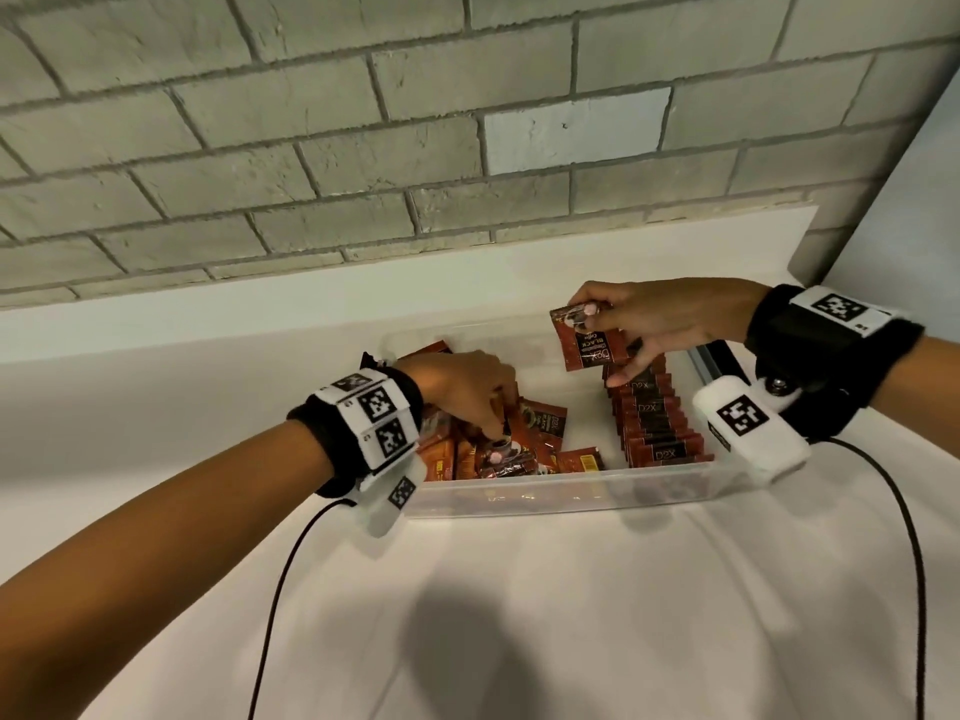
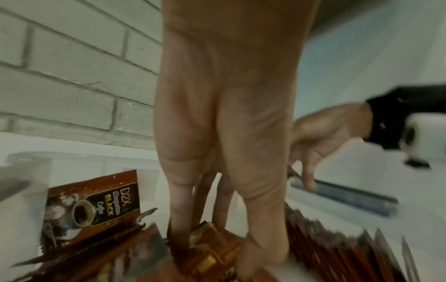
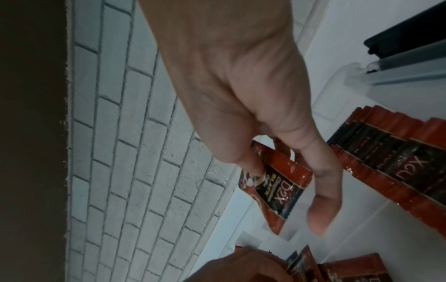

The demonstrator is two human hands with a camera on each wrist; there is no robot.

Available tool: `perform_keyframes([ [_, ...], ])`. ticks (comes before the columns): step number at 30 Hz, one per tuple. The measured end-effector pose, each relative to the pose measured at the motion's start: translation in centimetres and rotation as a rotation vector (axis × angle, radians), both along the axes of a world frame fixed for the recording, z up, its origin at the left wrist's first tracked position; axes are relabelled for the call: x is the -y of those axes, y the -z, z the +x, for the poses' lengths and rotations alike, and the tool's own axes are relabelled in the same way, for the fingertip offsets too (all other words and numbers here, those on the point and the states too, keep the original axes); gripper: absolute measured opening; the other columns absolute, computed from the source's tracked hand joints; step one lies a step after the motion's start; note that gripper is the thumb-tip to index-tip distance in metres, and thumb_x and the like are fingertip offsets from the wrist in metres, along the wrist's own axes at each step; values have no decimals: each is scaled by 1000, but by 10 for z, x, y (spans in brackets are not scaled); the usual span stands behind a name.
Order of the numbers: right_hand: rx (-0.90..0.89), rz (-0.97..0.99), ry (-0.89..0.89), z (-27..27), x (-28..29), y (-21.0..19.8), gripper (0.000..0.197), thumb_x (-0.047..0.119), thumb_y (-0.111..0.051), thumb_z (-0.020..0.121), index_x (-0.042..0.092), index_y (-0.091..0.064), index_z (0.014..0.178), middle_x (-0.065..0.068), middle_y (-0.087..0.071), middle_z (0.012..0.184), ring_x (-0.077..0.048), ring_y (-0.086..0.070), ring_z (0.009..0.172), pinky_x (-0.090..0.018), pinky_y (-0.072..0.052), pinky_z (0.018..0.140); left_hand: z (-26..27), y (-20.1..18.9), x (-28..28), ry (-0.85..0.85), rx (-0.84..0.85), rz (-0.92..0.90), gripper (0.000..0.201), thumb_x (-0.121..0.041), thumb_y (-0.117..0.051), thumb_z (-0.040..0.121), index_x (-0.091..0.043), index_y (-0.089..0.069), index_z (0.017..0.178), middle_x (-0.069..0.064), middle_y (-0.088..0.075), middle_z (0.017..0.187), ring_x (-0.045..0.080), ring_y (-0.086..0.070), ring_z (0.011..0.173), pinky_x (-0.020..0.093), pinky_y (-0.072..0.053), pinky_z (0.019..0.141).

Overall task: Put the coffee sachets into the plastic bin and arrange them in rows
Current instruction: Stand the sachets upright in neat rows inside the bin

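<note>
— Where are we with the coffee sachets?

— We're mid-sort. Our right hand (image 1: 660, 324) pinches one sachet (image 1: 589, 341) between thumb and fingers, holding it above the far end of the standing row (image 1: 655, 423) along the right side of the plastic bin (image 1: 571, 493), which sits on the white desk (image 1: 519, 615).

— And the left?

— Our left hand (image 1: 467, 387) is down in the loose pile (image 1: 524, 444) on the bin's left side, fingers curled onto a sachet there; whether it has a firm hold we can't quite tell, but the left wrist view shows the fingertips (image 2: 260, 253) pressed among the packets.

— So what's next?

— We'd judge the held sachet must be turned upright, slipped against the end of the row and squared up, without tipping its neighbours. After that, the pile still needs feeding into rows.
</note>
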State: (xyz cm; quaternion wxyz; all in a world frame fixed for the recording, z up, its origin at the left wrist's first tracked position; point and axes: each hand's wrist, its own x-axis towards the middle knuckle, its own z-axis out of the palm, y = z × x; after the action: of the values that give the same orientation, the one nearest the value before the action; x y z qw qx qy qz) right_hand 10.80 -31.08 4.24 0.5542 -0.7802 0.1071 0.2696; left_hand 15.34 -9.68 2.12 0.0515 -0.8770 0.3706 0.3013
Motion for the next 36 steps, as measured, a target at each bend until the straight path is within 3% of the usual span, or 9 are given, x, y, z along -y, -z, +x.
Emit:
perform_keyframes([
  [3, 46, -54, -73, 3, -1, -3, 37, 7, -52, 94, 28, -48, 125, -9, -53, 113, -22, -54, 95, -31, -55, 71, 10, -14, -15, -195, -72, -249, 49, -23, -66, 82, -20, -45, 126, -3, -56, 121, 19, -58, 106, 37, -51, 91],
  [6, 148, -155, -141, 8, 0, -5, 55, 8, -66, 86, 22, -36, 131, -13, -59, 110, -19, -57, 90, -26, -52, 75, 20, -27, -32, -316, -76, -493, 33, -13, -62, 85, -12, -57, 117, 4, -61, 117, 20, -59, 108, 38, -48, 96],
  [10, 274, -143, -163, 9, -4, -11, 23, 12, -69, 83, 12, -59, 103, -3, -68, 96, -13, -60, 88, -15, -48, 73, 20, -35, -44, -535, -288, -808, 28, 5, -54, 88, -9, -63, 111, 5, -69, 103, 23, -61, 110, 31, -49, 95],
  [14, 350, -129, -125, 10, -8, -13, 12, 18, -67, 85, 16, -65, 96, -1, -69, 91, -11, -56, 83, -21, -44, 70, 17, -35, -44, -676, -417, -953, 28, 8, -54, 88, -8, -63, 110, 20, -65, 113, 21, -63, 102, 33, -52, 94],
  [18, 321, -158, -114, 9, -9, -13, 15, 17, -63, 89, 14, -64, 104, -3, -66, 92, -17, -61, 88, -31, -52, 76, 13, -39, -44, -636, -320, -947, 28, 2, -61, 87, -10, -63, 113, 7, -68, 100, 12, -66, 90, 28, -57, 72],
  [22, 338, -109, -284, 5, -14, -18, 19, 11, -59, 91, 14, -62, 109, -7, -61, 108, -22, -66, 96, -41, -59, 79, 12, -42, -39, -420, -139, -741, 46, -3, -70, 81, -18, -52, 121, 8, -72, 96, 26, -67, 93, 40, -51, 84],
  [26, 453, -279, -342, 4, -30, -19, 39, 13, -70, 83, 10, -52, 118, -9, -65, 102, -21, -69, 88, -33, -59, 76, 10, -43, -22, -380, -196, -765, 73, -2, -77, 74, -24, -34, 129, 12, -65, 104, 28, -69, 83, 35, -53, 78],
  [31, 431, -275, -321, 6, -36, -16, 38, 15, -73, 80, 9, -57, 114, -4, -73, 99, -14, -69, 84, -17, -52, 66, 14, -46, 1, -298, -245, -800, 65, 7, -69, 77, -17, -29, 122, 21, -55, 107, 34, -66, 83, 44, -53, 86],
  [36, 372, -372, -271, 4, -15, -16, 29, 12, -74, 79, 16, -61, 104, -6, -74, 89, -20, -70, 82, -29, -48, 77, 24, -42, 18, -352, -346, -777, 39, -15, -64, 89, -4, -45, 121, 6, -59, 107, 16, -68, 85, 18, -55, 77],
])
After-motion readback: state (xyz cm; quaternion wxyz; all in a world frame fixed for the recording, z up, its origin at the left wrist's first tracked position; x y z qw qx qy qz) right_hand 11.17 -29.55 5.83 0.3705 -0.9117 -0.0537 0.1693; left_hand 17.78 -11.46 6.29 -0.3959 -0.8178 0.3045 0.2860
